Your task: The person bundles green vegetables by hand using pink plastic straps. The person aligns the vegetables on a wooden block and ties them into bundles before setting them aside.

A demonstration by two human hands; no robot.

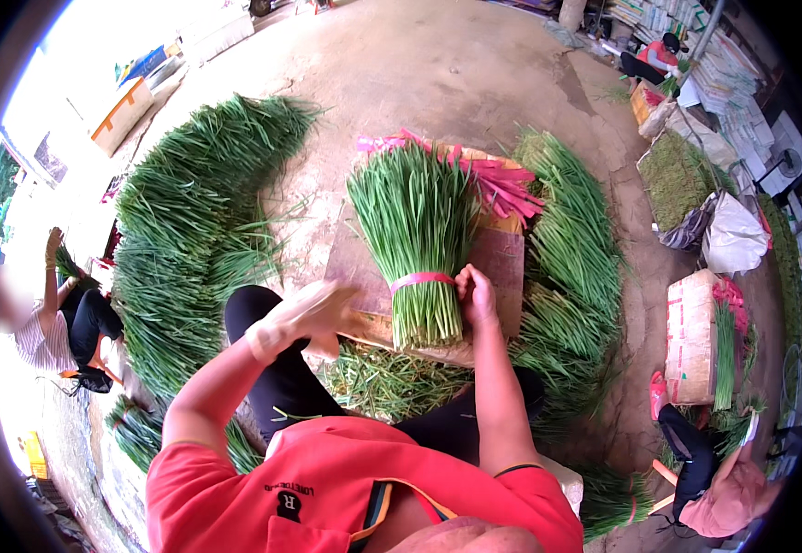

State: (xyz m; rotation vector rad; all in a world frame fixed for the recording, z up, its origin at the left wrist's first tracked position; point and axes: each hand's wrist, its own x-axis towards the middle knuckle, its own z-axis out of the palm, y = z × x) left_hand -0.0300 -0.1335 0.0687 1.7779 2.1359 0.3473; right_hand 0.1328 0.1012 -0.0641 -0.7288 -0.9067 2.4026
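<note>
Here we see a bundle of green chives lying on a brown wooden board at the centre of the scene, its cut ends toward us and its tips fanning out to the far side. A pink band circles the bundle close to the near end. Our right hand rests against the right side of the bundle at the band, fingers curled closed on the band's edge. Our left hand hovers just left of the board, apart from the bundle; it is blurred, with fingers extended and open, holding nothing we can make out. Loose pink ties lie on the far right corner of the board. Long heaps of chives curve around the left, and another heap lies on the right. Trimmings gather just below the board's near edge. A seated person works at the far left, another at the near right.
</note>
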